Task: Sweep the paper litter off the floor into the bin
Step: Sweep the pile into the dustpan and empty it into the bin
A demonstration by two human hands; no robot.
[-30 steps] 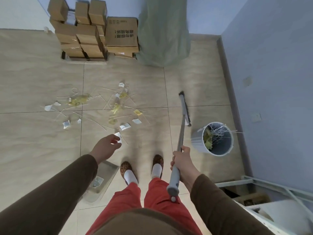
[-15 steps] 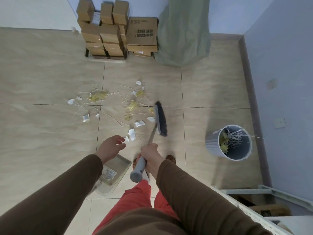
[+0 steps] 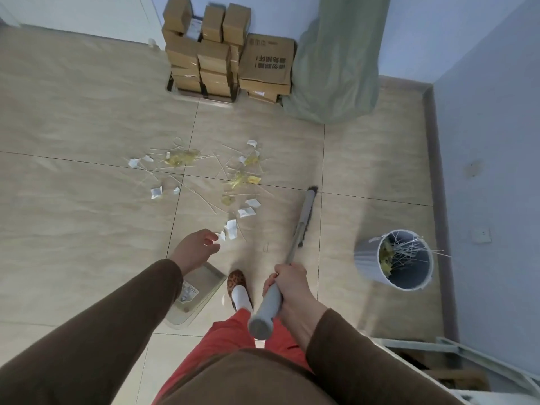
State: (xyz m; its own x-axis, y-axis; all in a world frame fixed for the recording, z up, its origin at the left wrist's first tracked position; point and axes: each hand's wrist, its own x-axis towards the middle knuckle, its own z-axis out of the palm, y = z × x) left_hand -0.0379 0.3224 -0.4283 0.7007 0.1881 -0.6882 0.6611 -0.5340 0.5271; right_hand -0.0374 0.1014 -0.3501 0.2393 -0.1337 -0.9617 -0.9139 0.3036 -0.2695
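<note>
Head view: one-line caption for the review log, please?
Right hand grips the broom beside scattered paper litter; left hand hovers open above the dustpan, bin at right.

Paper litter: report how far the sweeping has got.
Done: the bin already holds yellow scraps and thin white strips. In hand: the right hand grips the broom, whose head is on the floor just right of the mess; the left hand hangs open above the dustpan. Left: nearly everything. The paper litter is spread across the tiles and the dustpan looks empty.
</note>
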